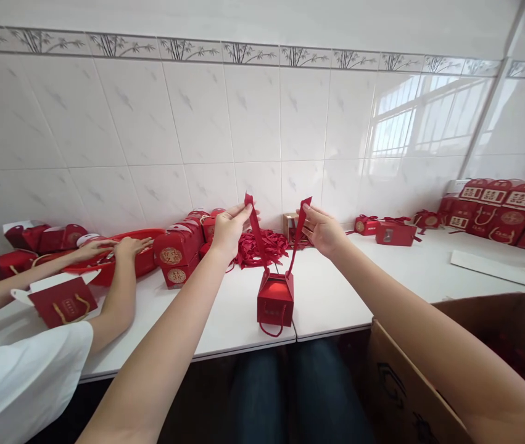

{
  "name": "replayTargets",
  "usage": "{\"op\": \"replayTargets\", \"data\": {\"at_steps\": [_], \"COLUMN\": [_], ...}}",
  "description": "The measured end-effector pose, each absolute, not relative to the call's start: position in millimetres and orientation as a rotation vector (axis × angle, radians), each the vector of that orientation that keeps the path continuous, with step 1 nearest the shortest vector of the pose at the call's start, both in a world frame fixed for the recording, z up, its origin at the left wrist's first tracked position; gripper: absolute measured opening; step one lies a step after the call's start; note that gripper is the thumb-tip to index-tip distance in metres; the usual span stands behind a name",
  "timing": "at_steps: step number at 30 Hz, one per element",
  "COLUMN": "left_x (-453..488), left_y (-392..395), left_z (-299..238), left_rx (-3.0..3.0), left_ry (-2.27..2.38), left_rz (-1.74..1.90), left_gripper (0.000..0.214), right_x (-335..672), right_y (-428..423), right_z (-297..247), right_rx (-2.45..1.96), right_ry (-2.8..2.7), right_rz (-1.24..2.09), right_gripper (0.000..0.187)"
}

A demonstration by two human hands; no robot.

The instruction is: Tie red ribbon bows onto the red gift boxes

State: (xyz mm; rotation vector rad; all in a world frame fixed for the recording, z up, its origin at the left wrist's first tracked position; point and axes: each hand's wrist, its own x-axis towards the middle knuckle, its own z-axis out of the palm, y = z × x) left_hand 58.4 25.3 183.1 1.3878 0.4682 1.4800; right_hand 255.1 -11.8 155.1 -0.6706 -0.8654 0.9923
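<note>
I see the box (274, 311) upright near the front of the table (229, 311). My left hand (231, 229) and right hand (321, 229) each pinch a ribbon (298, 237) strip rising from its top. Behind lies a heap (266, 248), then the wall (257, 117).

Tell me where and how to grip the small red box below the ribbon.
I'd pinch the small red box across its lower side walls, low from the near side: the body looks straight-sided there, while the top slopes inward and the ribbon rises from it to the left hand and right hand. The cord handle droops in front.
</note>
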Motion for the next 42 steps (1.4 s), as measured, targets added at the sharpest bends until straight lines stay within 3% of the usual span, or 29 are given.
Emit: {"op": "replayTargets", "data": {"at_steps": [16, 26, 29, 33, 36, 42], "left_x": [59, 60, 55, 48, 47, 44], "left_y": [20, 23, 25, 27, 25, 19], "left_z": [162, 154, 152, 149, 149, 137], "left_rx": [1.814, 1.737, 1.494, 1.351, 1.32, 1.805], "left_ry": [0.638, 0.575, 0.525, 0.51, 0.498, 0.74], "left_rz": [1.348, 1.158, 1.074, 1.015, 1.009, 1.321], "left_gripper": [0.047, 0.036, 0.026, 0.019, 0.016, 0.019], "right_x": [208, 219, 227, 233, 232, 219], "right_y": [-4, -16, -15, -13, -11, -11], "right_z": [155, 144, 137, 128, 122, 104], "right_rx": [-0.707, -0.687, -0.721, -0.753, -0.775, -0.86], "right_ry": [-1.258, -1.429, -1.667, -1.98, -2.059, -1.799], "right_rz": [1.031, 0.975, 0.726, 0.005, -0.352, -0.438], "right_gripper": [0.014, 0.025, 0.022, 0.023, 0.03, 0.025]}}
